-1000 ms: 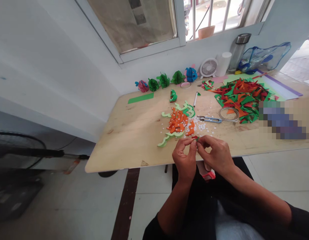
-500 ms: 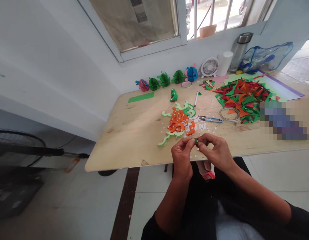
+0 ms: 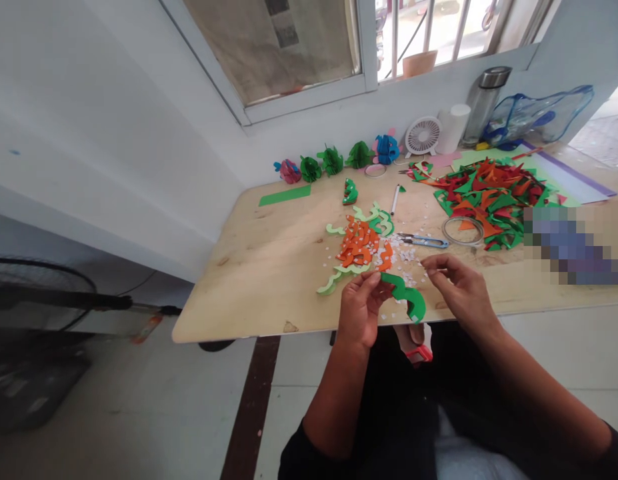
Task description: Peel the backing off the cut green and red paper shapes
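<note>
My left hand (image 3: 357,308) pinches one end of a wavy green paper strip (image 3: 403,291), which curves out to the right above the table's front edge. Small white squares sit on the strip. To its right, apart from it, my right hand (image 3: 461,287) has thumb and forefinger pressed together; whatever is between them is too small to make out. Just beyond the hands lies a heap of orange cut paper pieces (image 3: 359,241) dotted with white squares. Pale green wavy strips (image 3: 333,277) and scattered white paper bits (image 3: 411,260) lie around it.
Blue thread snips (image 3: 423,241) and a tape roll (image 3: 463,231) lie beyond my right hand, near a heap of red, orange and green scraps (image 3: 499,193). Paper ornaments (image 3: 332,160), a small fan (image 3: 423,136) and a glass bottle (image 3: 481,113) stand along the wall.
My hands were together over a small bit of green paper. My right hand has drawn away to the right, and the green strip now shows at length from my left hand.
</note>
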### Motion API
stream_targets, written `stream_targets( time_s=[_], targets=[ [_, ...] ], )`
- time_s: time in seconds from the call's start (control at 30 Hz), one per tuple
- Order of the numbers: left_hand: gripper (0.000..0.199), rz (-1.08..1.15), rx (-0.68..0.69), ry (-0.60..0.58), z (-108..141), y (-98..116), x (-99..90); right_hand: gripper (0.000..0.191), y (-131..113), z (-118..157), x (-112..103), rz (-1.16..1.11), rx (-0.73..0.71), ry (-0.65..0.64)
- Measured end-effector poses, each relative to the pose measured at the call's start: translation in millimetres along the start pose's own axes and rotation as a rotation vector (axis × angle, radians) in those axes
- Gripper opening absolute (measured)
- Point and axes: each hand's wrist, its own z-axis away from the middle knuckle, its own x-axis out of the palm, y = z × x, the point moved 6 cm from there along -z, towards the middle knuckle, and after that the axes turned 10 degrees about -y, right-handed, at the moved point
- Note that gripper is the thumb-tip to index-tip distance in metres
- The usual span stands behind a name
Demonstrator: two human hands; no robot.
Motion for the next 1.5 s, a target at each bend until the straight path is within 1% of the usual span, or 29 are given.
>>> stream_targets(
  time_s=[0.13,0.2,0.23,0.3,0.37,0.47,0.5,0.53,0.57,0.73,0.83,0.9,0.97,1.07,1.17,1.23,1.4,1.5],
  targets=[
    [0.018,-0.008,0.012,0.001,-4,7,-1.8,0.017,9,-6,-5,0.083,-0.003,0.011],
    [0.020,-0.010,0.012,0.003,-5,9,-2.1,0.014,17,-8,-8,0.106,0.011,0.042],
    [0.021,-0.011,0.011,0.005,-6,10,-2.0,0.013,21,-9,-10,0.104,0.014,0.060],
    [0.021,-0.023,0.012,0.006,-8,11,-1.3,0.018,24,-9,-10,0.057,0.004,0.060],
    [0.022,-0.043,0.020,0.005,-10,12,0.3,0.022,22,-8,-4,-0.031,0.004,-0.028],
    [0.021,-0.093,0.041,-0.008,-13,13,4.6,0.027,11,-1,16,-0.156,0.077,-0.294],
    [0.021,-0.117,0.056,-0.011,-14,13,5.9,0.028,6,2,22,-0.181,0.094,-0.358],
    [0.020,-0.147,0.073,-0.013,-15,14,7.1,0.030,1,5,27,-0.204,0.115,-0.407],
    [0.019,-0.181,0.094,-0.012,-16,14,7.9,0.031,-2,7,30,-0.220,0.137,-0.424],
    [0.017,-0.363,0.219,-0.003,-18,16,8.8,0.028,-4,9,34,-0.186,0.172,-0.368],
    [0.015,-0.451,0.298,-0.003,-18,17,9.2,0.026,1,9,35,-0.185,0.190,-0.373],
    [0.015,-0.482,0.323,-0.002,-18,17,9.4,0.025,4,9,37,-0.210,0.201,-0.381],
    [0.017,-0.475,0.319,0.005,-18,16,8.9,0.024,8,11,38,-0.243,0.218,-0.378],
    [0.021,-0.416,0.262,0.001,-18,13,7.8,0.023,12,12,39,-0.287,0.249,-0.365],
    [0.020,-0.353,0.196,-0.024,-18,9,8.6,0.024,12,12,38,-0.302,0.255,-0.346],
    [0.020,-0.336,0.176,-0.030,-18,8,10.0,0.025,12,11,38,-0.304,0.256,-0.338],
    [0.012,-0.349,0.188,0.026,-19,8,10.5,0.025,14,12,39,-0.290,0.259,-0.354],
    [0.008,-0.395,0.230,0.045,-22,6,8.5,0.024,14,13,40,-0.267,0.248,-0.358]
  ],
)
